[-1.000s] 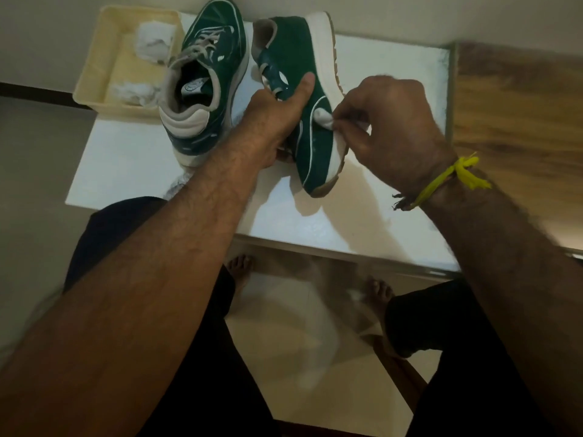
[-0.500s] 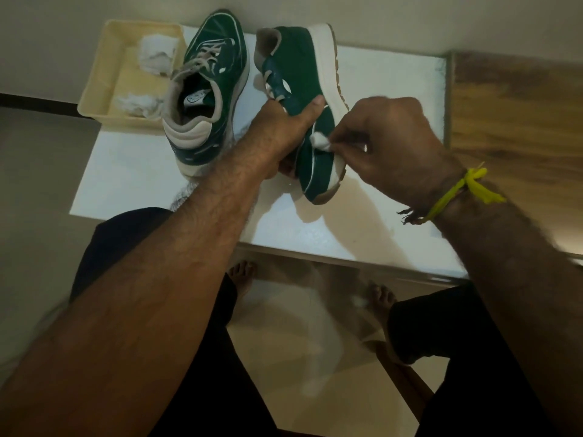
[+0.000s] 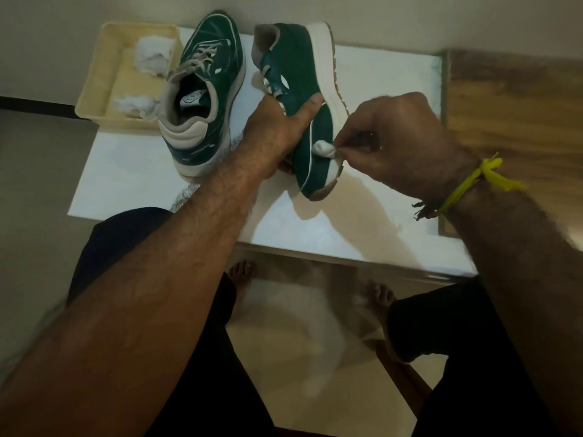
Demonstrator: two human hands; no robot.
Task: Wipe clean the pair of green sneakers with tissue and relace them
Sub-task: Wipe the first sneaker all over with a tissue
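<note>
The left hand (image 3: 277, 137) holds 1 green sneaker (image 3: 303, 99) tipped on its side on the white table (image 3: 362, 222), thumb pressed flat on the green cloth and the other fingers tucked under where I cannot see them. The right hand (image 3: 397, 143) pinches a small wad of tissue (image 3: 325, 148) against the toe end, by the white trim. To wipe well, I think the shoe should be kept from rocking and rubbed in short, soft strokes. The other sneaker (image 3: 205, 99) stands upright beside a yellow tray (image 3: 94, 89) with 2 tissue wads.
</note>
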